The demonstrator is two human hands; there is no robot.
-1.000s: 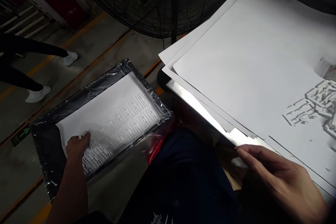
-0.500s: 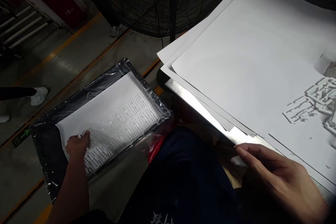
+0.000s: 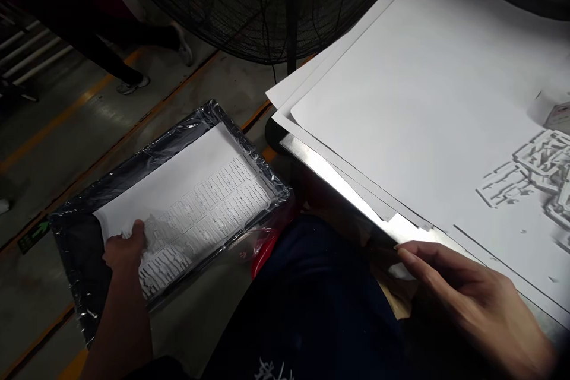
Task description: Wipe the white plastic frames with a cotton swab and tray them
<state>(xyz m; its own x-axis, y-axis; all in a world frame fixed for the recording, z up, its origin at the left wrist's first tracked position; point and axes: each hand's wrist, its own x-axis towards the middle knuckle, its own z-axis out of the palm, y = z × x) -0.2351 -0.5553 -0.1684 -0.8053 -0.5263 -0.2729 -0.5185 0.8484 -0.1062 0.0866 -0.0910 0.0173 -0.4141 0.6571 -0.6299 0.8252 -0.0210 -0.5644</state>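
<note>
The left hand, the nearer, lies at the left end of the white sheet in the plastic-lined tray; the sheet's long axis extends away rightward. Whether it or the right hand, fingertips together beside the surface, grasps anything is indeterminable.

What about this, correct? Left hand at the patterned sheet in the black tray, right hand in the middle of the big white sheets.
Only the right hand's spot is wrong: the head view shows it at the metal edge. Left hand is fine.
</note>
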